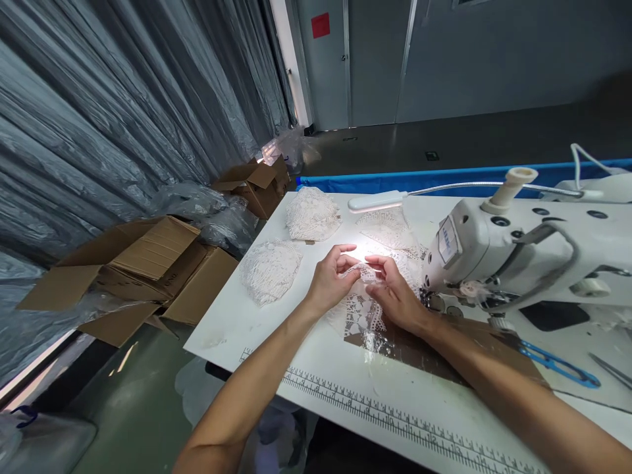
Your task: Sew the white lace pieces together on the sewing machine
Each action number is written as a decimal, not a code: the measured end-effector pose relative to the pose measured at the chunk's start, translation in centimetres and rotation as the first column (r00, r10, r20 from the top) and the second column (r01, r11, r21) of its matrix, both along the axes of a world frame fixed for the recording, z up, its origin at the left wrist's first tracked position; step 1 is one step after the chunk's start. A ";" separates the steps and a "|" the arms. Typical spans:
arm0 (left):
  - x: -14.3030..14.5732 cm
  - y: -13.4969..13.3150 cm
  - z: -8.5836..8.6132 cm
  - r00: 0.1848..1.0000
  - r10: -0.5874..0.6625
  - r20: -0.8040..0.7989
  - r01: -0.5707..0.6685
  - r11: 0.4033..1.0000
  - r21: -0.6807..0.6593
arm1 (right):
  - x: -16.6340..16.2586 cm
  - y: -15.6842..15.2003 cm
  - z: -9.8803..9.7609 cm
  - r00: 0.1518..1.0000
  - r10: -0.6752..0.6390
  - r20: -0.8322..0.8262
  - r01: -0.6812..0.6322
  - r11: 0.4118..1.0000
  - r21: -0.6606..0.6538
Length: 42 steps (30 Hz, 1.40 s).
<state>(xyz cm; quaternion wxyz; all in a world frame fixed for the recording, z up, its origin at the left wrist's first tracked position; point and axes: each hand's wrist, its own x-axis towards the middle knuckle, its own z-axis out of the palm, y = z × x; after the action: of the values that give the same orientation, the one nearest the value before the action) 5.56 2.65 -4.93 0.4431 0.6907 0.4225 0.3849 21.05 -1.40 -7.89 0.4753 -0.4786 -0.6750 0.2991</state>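
A piece of white lace fabric [363, 309] lies at the middle of the white sewing table, its upper edge lifted between my two hands. My left hand [333, 276] pinches that edge from the left, thumb against fingers. From the right, my right hand [392, 293] pinches the same edge, just left of the sewing machine's needle area. More lace [388, 227] spreads behind my hands under the lamp [378, 201]. The white sewing machine [494, 243] stands to the right of my right hand.
Two lace stacks, one farther back [312, 214] and one nearer [271, 271], lie on the table's left. Blue thread snips [560, 363] and metal scissors [612, 370] rest at right. A printed ruler [390, 418] follows the front edge. Open cardboard boxes [148, 263] stand left of the table.
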 end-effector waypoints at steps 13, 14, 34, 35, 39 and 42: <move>0.0 -0.4 1.2 0.973 0.048 0.225 0.019 0.957 -0.290 | -0.5 0.8 0.0 0.934 -0.097 -0.343 0.035 0.983 -0.182; 0.0 -0.5 1.3 0.973 0.055 0.224 0.013 0.957 -0.290 | -0.5 0.8 0.0 0.934 -0.100 -0.343 0.038 0.983 -0.181; -0.6 0.2 1.2 0.997 -0.018 0.077 0.036 0.972 -0.234 | -0.3 0.9 -0.2 0.949 -0.062 -0.310 0.016 0.989 -0.149; -0.5 0.2 1.1 0.997 -0.031 0.076 0.046 0.977 -0.209 | -0.3 0.9 -0.3 0.957 -0.065 -0.284 0.030 0.992 -0.125; -0.4 0.4 0.6 0.997 -0.042 0.064 0.045 0.998 -0.048 | -0.1 0.9 -0.3 0.980 -0.105 -0.168 0.100 0.994 -0.037; -0.5 0.6 0.4 0.997 -0.071 0.033 0.065 0.986 0.156 | 0.1 0.8 0.2 0.981 -0.096 -0.170 0.098 0.995 0.008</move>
<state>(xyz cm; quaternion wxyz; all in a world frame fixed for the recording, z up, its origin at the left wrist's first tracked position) 5.06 3.23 -4.56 0.4092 0.7294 0.3591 0.4142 21.12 -0.63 -7.70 0.5489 -0.4799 -0.6104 0.3097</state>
